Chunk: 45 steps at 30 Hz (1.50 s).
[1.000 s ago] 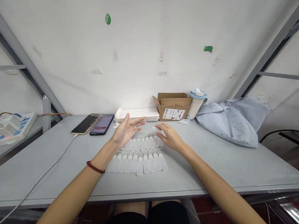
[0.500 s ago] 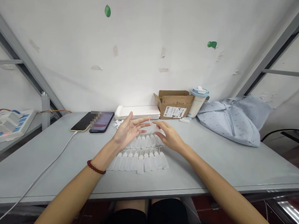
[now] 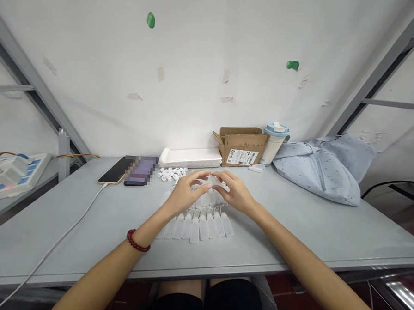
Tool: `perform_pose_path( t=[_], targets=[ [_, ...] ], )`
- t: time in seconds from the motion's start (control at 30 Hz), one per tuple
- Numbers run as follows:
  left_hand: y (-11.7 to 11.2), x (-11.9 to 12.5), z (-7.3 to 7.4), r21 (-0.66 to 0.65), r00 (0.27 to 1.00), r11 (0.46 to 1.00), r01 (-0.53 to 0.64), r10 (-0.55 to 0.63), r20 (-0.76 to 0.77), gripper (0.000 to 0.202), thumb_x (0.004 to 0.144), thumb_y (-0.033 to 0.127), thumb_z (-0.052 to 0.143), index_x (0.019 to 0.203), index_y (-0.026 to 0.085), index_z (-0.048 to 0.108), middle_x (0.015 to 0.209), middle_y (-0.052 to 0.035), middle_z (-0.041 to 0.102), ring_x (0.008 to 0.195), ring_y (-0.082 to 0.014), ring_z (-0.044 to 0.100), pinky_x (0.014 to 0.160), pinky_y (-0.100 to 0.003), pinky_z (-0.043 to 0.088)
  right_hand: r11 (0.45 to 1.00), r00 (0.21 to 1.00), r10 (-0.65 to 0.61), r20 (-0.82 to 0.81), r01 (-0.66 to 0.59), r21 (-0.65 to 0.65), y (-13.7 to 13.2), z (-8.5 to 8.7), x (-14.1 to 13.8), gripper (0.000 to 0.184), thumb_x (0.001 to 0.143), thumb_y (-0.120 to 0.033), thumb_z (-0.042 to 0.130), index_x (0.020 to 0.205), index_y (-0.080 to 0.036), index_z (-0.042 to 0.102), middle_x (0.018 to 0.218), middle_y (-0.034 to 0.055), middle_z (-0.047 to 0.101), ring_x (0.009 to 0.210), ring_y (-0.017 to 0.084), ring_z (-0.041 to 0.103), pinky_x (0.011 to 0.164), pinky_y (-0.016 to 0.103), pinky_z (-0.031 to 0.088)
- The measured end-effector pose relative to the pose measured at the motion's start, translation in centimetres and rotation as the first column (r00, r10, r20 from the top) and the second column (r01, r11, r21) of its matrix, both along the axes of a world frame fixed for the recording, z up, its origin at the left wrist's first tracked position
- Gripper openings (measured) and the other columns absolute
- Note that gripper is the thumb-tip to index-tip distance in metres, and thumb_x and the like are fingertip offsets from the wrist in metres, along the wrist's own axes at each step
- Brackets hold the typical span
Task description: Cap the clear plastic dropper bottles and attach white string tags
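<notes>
My left hand [image 3: 187, 190] curves inward, its thumb and fingertips closed at the near end of a small translucent plastic bottle [image 3: 213, 179]. From the other side, my right hand [image 3: 235, 190] pinches the same bottle between thumb and fingers. The fingers hide much of it, and I cannot make out its tip. Below the hands, two rows of similar translucent bottles [image 3: 203, 226] with thin bent spouts lie on the grey table [image 3: 265, 241]. My left hand covers part of the back row. Several small white caps [image 3: 171, 173] are heaped just beyond my left hand.
Behind the caps lies a white tray-like stack [image 3: 193, 157]. An open cardboard box [image 3: 244, 147] and a blue-lidded cup [image 3: 273, 142] stand against the wall. Near the box is a loose bottle [image 3: 256, 168]. Two phones [image 3: 116, 170], a white cable [image 3: 67, 228] and a blue cloth bag [image 3: 320, 172] flank the work.
My left hand has turned from spread fingers with the thumb raised to a pinch at the bottle. More of the white caps now shows. My right hand has stayed nearly in place.
</notes>
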<state>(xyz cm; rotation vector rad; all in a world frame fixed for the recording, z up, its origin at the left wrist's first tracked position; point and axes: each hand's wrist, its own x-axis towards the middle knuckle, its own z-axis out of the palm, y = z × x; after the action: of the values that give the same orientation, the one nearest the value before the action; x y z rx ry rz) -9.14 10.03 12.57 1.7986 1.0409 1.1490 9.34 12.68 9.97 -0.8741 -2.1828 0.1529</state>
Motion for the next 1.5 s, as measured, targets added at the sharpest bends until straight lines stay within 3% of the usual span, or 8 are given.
perform_pose_path(
  t=[0.17, 0.53, 0.8, 0.97, 1.03, 1.13, 1.27, 1.5],
  targets=[
    [-0.4, 0.8, -0.5, 0.041, 0.994, 0.993, -0.106, 0.105, 0.043, 0.043, 0.077, 0.028, 0.061, 0.119, 0.020, 0.053, 0.104, -0.0069, 0.062, 0.096, -0.0204, 0.059, 0.084, -0.036, 0.049, 1.000, 1.000, 0.017, -0.021, -0.017, -0.004, -0.6, 0.1, -0.5, 0.026, 0.087, -0.027, 0.050, 0.114, -0.023, 0.050, 0.093, 0.0074, 0.060, 0.083, 0.020, 0.058, 0.065, 0.030, 0.049],
    [-0.5, 1.1, -0.5, 0.005, 0.986, 0.991, -0.132, 0.130, 0.107, 0.038, 0.076, 0.029, 0.063, 0.112, 0.018, 0.055, 0.089, -0.0040, 0.060, 0.091, -0.0190, 0.059, 0.081, -0.035, 0.051, 0.999, 0.999, 0.012, -0.030, -0.010, 0.042, -1.1, 0.1, -0.9, 0.019, 0.087, -0.031, 0.052, 0.102, -0.020, 0.053, 0.088, 0.0068, 0.059, 0.073, 0.017, 0.056, 0.058, 0.027, 0.045],
    [0.0, 0.6, -0.6, -0.165, 0.960, 0.986, 0.012, 0.035, 0.276, 0.050, 0.071, 0.028, 0.069, 0.116, 0.016, 0.050, 0.090, -0.0045, 0.066, 0.089, -0.0208, 0.063, 0.086, -0.040, 0.049, 1.000, 0.999, 0.005, -0.037, -0.004, 0.023, -1.1, 0.2, -0.9, 0.022, 0.089, -0.035, 0.049, 0.103, -0.020, 0.054, 0.087, 0.0067, 0.062, 0.067, 0.015, 0.056, 0.060, 0.027, 0.046],
    [0.1, 0.6, -0.7, -0.204, 0.966, 0.979, -0.001, 0.053, 0.253, 0.052, 0.072, 0.027, 0.068, 0.119, 0.017, 0.048, 0.092, -0.0056, 0.067, 0.092, -0.0215, 0.062, 0.088, -0.041, 0.047, 1.000, 0.997, 0.011, -0.078, -0.012, -0.008, -1.1, 0.3, -0.9, 0.023, 0.089, -0.037, 0.048, 0.103, -0.020, 0.055, 0.083, 0.0059, 0.062, 0.068, 0.015, 0.057, 0.059, 0.026, 0.046],
    [0.0, 0.7, -0.8, -0.149, 0.977, 0.987, -0.066, 0.094, 0.193, 0.051, 0.074, 0.027, 0.066, 0.120, 0.017, 0.048, 0.097, -0.0070, 0.065, 0.093, -0.0212, 0.061, 0.085, -0.039, 0.049, 0.999, 0.995, -0.003, -0.098, -0.001, -0.035, -1.0, 0.4, -0.9, 0.023, 0.087, -0.039, 0.051, 0.098, -0.020, 0.057, 0.082, 0.0052, 0.062, 0.064, 0.014, 0.055, 0.058, 0.026, 0.045],
    [-0.2, 0.7, -0.9, 0.136, 0.982, 0.973, -0.186, 0.185, 0.021, 0.041, 0.077, 0.022, 0.059, 0.117, 0.019, 0.050, 0.107, -0.0088, 0.059, 0.096, -0.0211, 0.057, 0.081, -0.037, 0.049, 0.987, 0.984, -0.054, -0.169, 0.027, -0.159, -1.0, 0.7, -0.9, 0.024, 0.082, -0.042, 0.057, 0.090, -0.019, 0.057, 0.082, 0.0036, 0.061, 0.053, 0.010, 0.048, 0.053, 0.025, 0.042],
    [-0.5, 0.7, -0.8, 0.504, 0.955, 0.862, -0.048, 0.188, -0.230, 0.037, 0.080, 0.015, 0.050, 0.117, 0.022, 0.050, 0.115, -0.0088, 0.055, 0.107, -0.0238, 0.049, 0.090, -0.041, 0.042, 0.915, 0.945, -0.132, -0.298, 0.001, -0.403, -1.3, 1.4, -0.9, 0.028, 0.075, -0.044, 0.062, 0.081, -0.018, 0.054, 0.078, 0.0006, 0.058, 0.045, 0.006, 0.041, 0.044, 0.023, 0.036],
    [-0.4, 0.8, -1.2, 0.564, 0.861, 0.808, 0.168, 0.159, -0.484, 0.049, 0.077, 0.025, 0.062, 0.122, 0.021, 0.046, 0.118, -0.0110, 0.055, 0.109, -0.0294, 0.046, 0.093, -0.048, 0.036, 0.740, 0.910, -0.226, -0.347, -0.072, -0.669, -1.9, 2.5, -1.2, 0.035, 0.065, -0.045, 0.068, 0.070, -0.019, 0.046, 0.057, -0.0060, 0.050, 0.036, 0.007, 0.041, 0.037, 0.021, 0.031]
  ],
)
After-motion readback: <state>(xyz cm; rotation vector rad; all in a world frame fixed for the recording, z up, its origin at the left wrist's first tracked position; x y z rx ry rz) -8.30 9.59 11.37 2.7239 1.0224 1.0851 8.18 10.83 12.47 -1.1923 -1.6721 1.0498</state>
